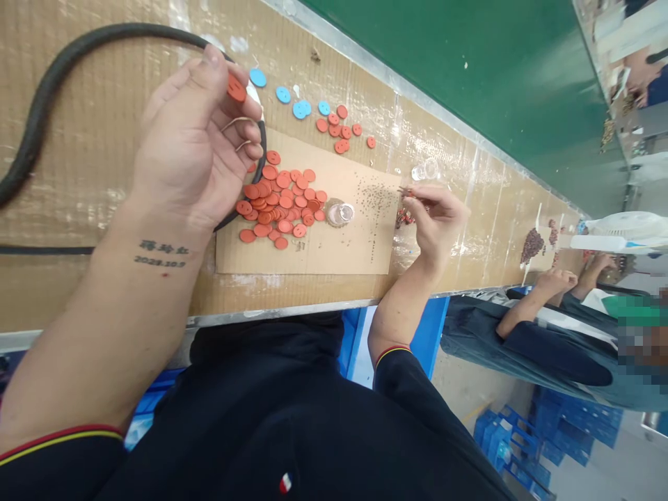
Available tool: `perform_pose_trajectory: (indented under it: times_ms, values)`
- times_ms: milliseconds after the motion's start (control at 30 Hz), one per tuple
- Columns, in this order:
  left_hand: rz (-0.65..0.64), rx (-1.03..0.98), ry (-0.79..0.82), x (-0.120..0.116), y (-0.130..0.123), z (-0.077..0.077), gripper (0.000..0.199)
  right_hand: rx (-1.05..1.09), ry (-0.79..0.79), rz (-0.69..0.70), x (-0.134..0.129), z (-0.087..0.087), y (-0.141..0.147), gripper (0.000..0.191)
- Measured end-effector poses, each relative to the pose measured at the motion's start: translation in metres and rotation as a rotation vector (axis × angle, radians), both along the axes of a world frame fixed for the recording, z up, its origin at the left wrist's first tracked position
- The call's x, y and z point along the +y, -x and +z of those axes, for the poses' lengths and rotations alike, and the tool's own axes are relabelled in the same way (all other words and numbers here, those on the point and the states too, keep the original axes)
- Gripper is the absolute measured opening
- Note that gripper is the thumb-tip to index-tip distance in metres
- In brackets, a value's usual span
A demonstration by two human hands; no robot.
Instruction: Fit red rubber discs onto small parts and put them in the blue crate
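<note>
My left hand [201,132] is raised over the left side of the table, a red disc [236,88] with slots pinched between thumb and fingers. Below and to its right, a pile of red discs [284,198] lies on a cardboard sheet [313,257]. Beside the pile stands a small clear container [340,213]. My right hand [433,216] is at the sheet's right edge, its fingers pinched together on something small and dark that I cannot make out. Under those fingers lie small red parts [404,218]. Tiny dark pieces [373,195] are scattered on the sheet nearby.
Blue discs [283,94] and more red discs [346,131] lie beyond the sheet. A thick black cable [39,104] curves behind my left hand. A clear lid-like piece [425,170] lies past my right hand. At the far right, another person's hands [558,280] rest near dark piles.
</note>
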State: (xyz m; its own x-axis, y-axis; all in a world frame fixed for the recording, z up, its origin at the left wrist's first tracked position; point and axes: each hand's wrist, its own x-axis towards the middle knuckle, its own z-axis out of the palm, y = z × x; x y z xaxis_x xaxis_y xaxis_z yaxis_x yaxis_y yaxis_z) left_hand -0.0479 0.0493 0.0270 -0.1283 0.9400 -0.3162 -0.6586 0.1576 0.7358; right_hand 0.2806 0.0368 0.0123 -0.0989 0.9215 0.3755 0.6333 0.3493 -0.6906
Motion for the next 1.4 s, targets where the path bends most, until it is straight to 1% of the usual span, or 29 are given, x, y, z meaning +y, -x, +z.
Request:
perform_pose_trajectory:
  times_ms: [100, 167, 233, 333, 400, 467, 567, 700, 833, 933, 1100, 1233, 1267, 1400]
  values:
    - [-0.023, -0.031, -0.034, -0.001, 0.003, -0.004, 0.021, 0.02, -0.175, -0.076, -0.003, -0.002, 0.005, 0.015]
    - [-0.052, -0.042, -0.07, -0.003, 0.003, -0.006, 0.022, 0.039, -0.206, -0.116, -0.005, -0.006, 0.011, 0.019]
    - [-0.08, -0.022, -0.134, -0.004, 0.001, -0.007, 0.028, 0.089, -0.154, -0.117, -0.008, -0.009, 0.019, 0.02]
    - [-0.116, 0.033, -0.246, -0.007, -0.005, -0.007, 0.036, 0.208, -0.062, -0.055, -0.012, -0.013, 0.03, 0.021]
    - [-0.149, 0.045, -0.303, -0.01, -0.01, -0.007, 0.035, 0.306, -0.073, 0.005, -0.014, -0.014, 0.036, 0.025]
    - [-0.203, 0.042, -0.336, -0.015, -0.016, -0.005, 0.032, 0.359, -0.09, 0.037, -0.015, -0.016, 0.04, 0.03]
    - [-0.296, 0.042, -0.337, -0.026, -0.025, -0.001, 0.029, 0.353, -0.049, 0.015, -0.017, -0.018, 0.048, 0.041]
    - [-0.412, 0.09, -0.283, -0.039, -0.032, 0.004, 0.037, 0.396, -0.022, 0.01, -0.019, -0.017, 0.058, 0.053]
    - [-0.476, 0.092, -0.283, -0.043, -0.034, 0.004, 0.036, 0.42, -0.012, 0.038, -0.022, -0.013, 0.066, 0.051]
    - [-0.478, 0.095, -0.27, -0.044, -0.036, 0.003, 0.034, 0.41, -0.018, 0.05, -0.023, -0.009, 0.071, 0.052]
    - [-0.489, 0.073, -0.274, -0.044, -0.039, 0.001, 0.03, 0.495, -0.073, 0.136, -0.023, -0.005, 0.073, 0.039]
    - [-0.504, 0.068, -0.26, -0.044, -0.039, 0.0, 0.031, 0.449, -0.014, 0.082, -0.024, -0.004, 0.073, 0.05]
    - [-0.505, 0.066, -0.256, -0.044, -0.039, 0.0, 0.032, 0.461, -0.008, 0.081, -0.024, -0.003, 0.074, 0.05]
    - [-0.508, 0.039, -0.258, -0.044, -0.04, -0.002, 0.032, 0.554, -0.058, 0.126, -0.025, -0.001, 0.077, 0.039]
